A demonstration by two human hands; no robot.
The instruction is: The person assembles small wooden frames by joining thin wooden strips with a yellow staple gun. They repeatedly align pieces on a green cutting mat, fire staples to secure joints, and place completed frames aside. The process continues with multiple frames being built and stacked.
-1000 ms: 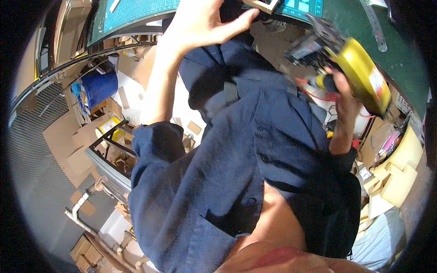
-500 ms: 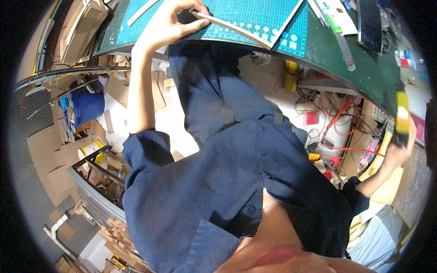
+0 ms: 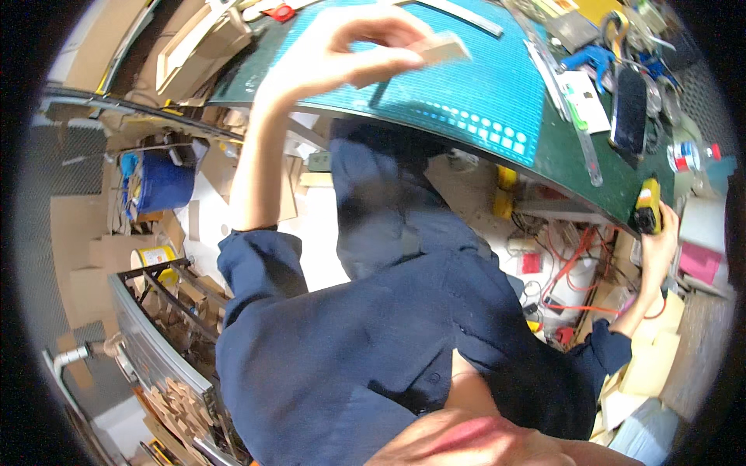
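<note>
Above the green cutting mat (image 3: 497,85), my left hand (image 3: 365,46) is closed on a pale wooden strip (image 3: 447,50), pinched between thumb and fingers. The strip is blurred, and the fingers cover part of it. Another light strip (image 3: 462,17) lies on the mat beyond it. Out at the far right, my right hand (image 3: 659,241) grips a yellow-and-black tool (image 3: 647,206) by the table's edge. Its exact kind is not clear from here.
On the dark green table (image 3: 571,167) lie a steel ruler (image 3: 590,155), a phone (image 3: 628,113), blue-handled tool (image 3: 590,62) and a bottle (image 3: 691,155). A wooden box (image 3: 198,50) stands at the left. Below hang orange cables (image 3: 571,268); a blue bin (image 3: 165,182) is on the floor.
My left hand has lifted off the mat with the wooden strip, which is tilted differently. My right hand, still holding the yellow-and-black tool, has shifted left toward the table edge. The view has shifted too.
</note>
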